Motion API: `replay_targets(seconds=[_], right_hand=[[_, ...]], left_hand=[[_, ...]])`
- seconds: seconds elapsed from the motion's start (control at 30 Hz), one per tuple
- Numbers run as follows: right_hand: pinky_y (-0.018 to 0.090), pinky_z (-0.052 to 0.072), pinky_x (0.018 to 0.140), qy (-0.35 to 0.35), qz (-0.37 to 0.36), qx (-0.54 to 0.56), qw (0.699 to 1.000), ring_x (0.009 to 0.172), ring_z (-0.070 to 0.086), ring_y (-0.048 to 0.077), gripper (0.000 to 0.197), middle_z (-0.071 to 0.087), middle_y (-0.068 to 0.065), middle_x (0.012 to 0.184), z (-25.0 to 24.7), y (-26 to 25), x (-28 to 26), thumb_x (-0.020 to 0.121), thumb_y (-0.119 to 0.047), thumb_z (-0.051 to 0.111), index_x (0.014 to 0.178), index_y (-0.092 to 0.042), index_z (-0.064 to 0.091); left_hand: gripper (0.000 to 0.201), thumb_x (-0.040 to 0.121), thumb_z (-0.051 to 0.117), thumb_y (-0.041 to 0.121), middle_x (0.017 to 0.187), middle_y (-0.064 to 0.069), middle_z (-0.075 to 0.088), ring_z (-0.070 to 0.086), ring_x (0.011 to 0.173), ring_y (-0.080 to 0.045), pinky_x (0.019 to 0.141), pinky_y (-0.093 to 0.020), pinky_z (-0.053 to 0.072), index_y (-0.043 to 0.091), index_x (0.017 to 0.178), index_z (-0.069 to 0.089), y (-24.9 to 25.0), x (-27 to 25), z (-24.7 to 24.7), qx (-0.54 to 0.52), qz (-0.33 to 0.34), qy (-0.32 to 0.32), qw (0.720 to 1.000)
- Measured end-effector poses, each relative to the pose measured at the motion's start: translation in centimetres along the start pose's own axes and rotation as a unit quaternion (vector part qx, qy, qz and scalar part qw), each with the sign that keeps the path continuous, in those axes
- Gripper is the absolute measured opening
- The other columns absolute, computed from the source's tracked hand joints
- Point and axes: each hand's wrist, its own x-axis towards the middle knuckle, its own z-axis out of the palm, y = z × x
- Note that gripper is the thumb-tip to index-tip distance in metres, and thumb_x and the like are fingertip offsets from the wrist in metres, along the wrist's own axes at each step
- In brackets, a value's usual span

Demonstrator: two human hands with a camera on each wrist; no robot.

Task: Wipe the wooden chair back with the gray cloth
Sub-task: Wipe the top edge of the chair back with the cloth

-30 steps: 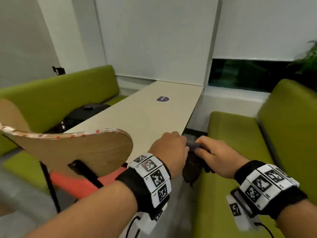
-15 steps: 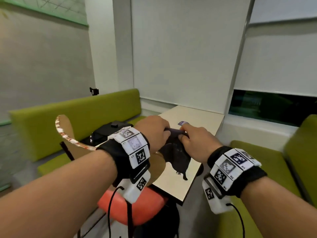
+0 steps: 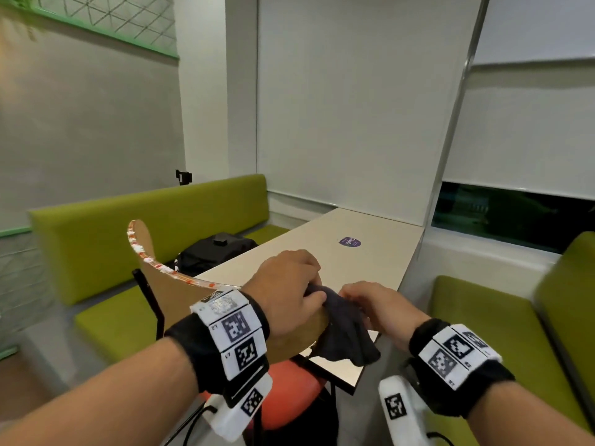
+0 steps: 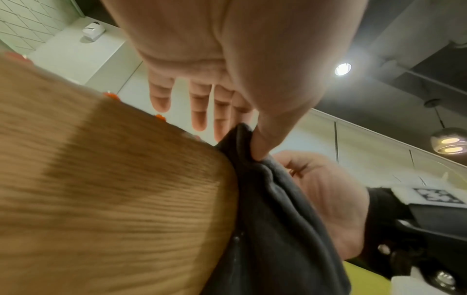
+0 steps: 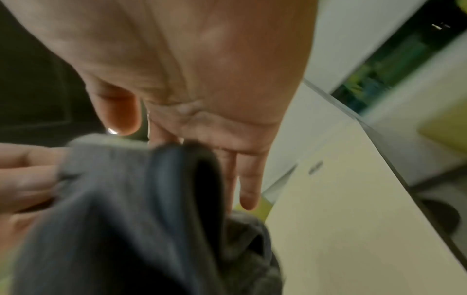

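Observation:
The wooden chair back [image 3: 167, 294] curves across the middle left, with red and white specks along its top edge. A dark gray cloth [image 3: 344, 333] hangs over its right end. My left hand [image 3: 289, 291] is on that end and pinches the cloth's top fold between thumb and forefinger [image 4: 257, 147], against the wood [image 4: 113, 199]. My right hand [image 3: 370, 304] is just right of the cloth. Its straight fingers [image 5: 250, 179] lie along the cloth's [image 5: 126, 219] far side, and its thumb [image 5: 118, 111] is lifted off.
A beige table [image 3: 354, 262] with a purple sticker [image 3: 349, 242] stands right behind the chair. Green benches run along the left [image 3: 128, 226] and the right [image 3: 483, 333]. A black bag [image 3: 219, 252] lies on the left bench. The orange chair seat [image 3: 289, 394] is below my hands.
Both hands carried the cloth from beside the table's corner up and left onto the chair back's right end. The right hand, gripping the cloth before, now has straight fingers.

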Motion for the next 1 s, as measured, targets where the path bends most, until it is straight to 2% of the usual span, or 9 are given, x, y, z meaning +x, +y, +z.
replay_targets(seconds=[0.07,0.17,0.27,0.33,0.5,0.63,0.77,0.9,1.0], right_hand=[[0.030,0.044,0.066,-0.006,0.028,0.114,0.993,0.065,0.052,0.022,0.024,0.053,0.010,0.069,0.7,1.0,0.9,0.085,-0.025,0.054,0.068,-0.008,0.055],[0.035,0.043,0.069,-0.039,-0.003,0.114,0.993,0.072,0.055,0.026,0.022,0.056,0.014,0.077,1.0,2.3,2.0,0.063,-0.024,0.071,0.074,-0.012,0.056],[0.041,0.052,0.089,-0.097,-0.018,0.054,0.994,0.099,0.067,0.030,0.038,0.070,0.018,0.107,0.3,2.4,2.4,0.075,-0.019,0.072,0.111,-0.012,0.062],[0.040,0.053,0.093,-0.121,-0.043,-0.057,0.990,0.104,0.067,0.024,0.034,0.072,0.013,0.110,-0.1,1.8,2.6,0.084,-0.018,0.069,0.116,-0.011,0.063],[0.043,0.054,0.079,-0.048,-0.137,-0.302,0.942,0.074,0.065,0.012,0.014,0.072,0.000,0.082,0.6,0.6,3.0,0.075,-0.024,0.076,0.086,-0.020,0.068],[0.022,0.053,0.076,0.051,-0.215,-0.339,0.915,0.082,0.063,0.002,0.032,0.070,-0.012,0.089,2.0,1.3,1.8,0.073,-0.017,0.077,0.098,-0.032,0.065],[0.031,0.058,0.074,-0.021,-0.166,-0.270,0.948,0.081,0.067,0.009,0.034,0.070,-0.007,0.091,2.0,1.0,2.8,0.073,-0.015,0.078,0.098,-0.027,0.060],[0.035,0.054,0.083,-0.080,-0.137,-0.302,0.940,0.088,0.065,0.008,0.034,0.071,-0.006,0.097,2.2,0.5,4.1,0.073,-0.031,0.080,0.101,-0.028,0.061],[0.030,0.055,0.080,-0.057,-0.162,-0.288,0.942,0.083,0.067,0.003,0.031,0.074,-0.010,0.091,2.6,1.1,3.9,0.071,-0.028,0.082,0.098,-0.033,0.067]], left_hand=[[0.023,0.080,0.060,0.043,0.128,0.008,0.053,0.048,0.118,-0.013,0.104,-0.035,0.037,0.023,0.089,0.067,-0.1,-0.3,-0.4,-0.008,0.003,-0.006,1.000],[0.061,0.059,0.054,0.066,0.129,0.008,0.052,0.046,0.121,-0.011,0.105,-0.033,0.036,0.025,0.103,0.061,-0.9,-1.2,-1.3,-0.033,0.004,0.007,0.999],[0.088,0.048,0.049,0.075,0.131,0.011,0.048,0.042,0.124,-0.008,0.107,-0.029,0.034,0.028,0.123,0.051,-2.7,-2.4,-2.3,-0.051,-0.029,0.026,0.998],[0.096,0.047,0.051,0.078,0.135,0.011,0.046,0.041,0.126,-0.010,0.109,-0.033,0.034,0.028,0.129,0.046,-4.0,-3.1,-2.8,-0.051,-0.048,0.018,0.997],[0.100,0.050,0.054,0.080,0.140,0.010,0.042,0.037,0.131,-0.011,0.111,-0.037,0.034,0.028,0.135,0.041,-6.1,-4.2,-3.3,-0.023,-0.063,-0.007,0.998],[0.102,0.050,0.046,0.083,0.142,0.011,0.041,0.036,0.132,-0.011,0.112,-0.037,0.032,0.029,0.137,0.038,-7.3,-4.8,-3.7,0.021,-0.048,-0.008,0.999],[0.105,0.049,0.042,0.085,0.143,0.010,0.040,0.035,0.133,-0.012,0.113,-0.039,0.030,0.029,0.138,0.037,-8.2,-5.1,-4.3,0.053,-0.049,-0.007,0.997],[0.106,0.048,0.039,0.086,0.145,0.012,0.037,0.033,0.134,-0.011,0.114,-0.040,0.028,0.031,0.139,0.034,-9.3,-5.8,-4.8,0.081,-0.074,-0.017,0.994],[0.104,0.053,0.051,0.084,0.146,0.013,0.035,0.031,0.135,-0.011,0.116,-0.040,0.025,0.032,0.141,0.033,-10.0,-6.1,-5.0,0.093,-0.093,-0.030,0.991]])
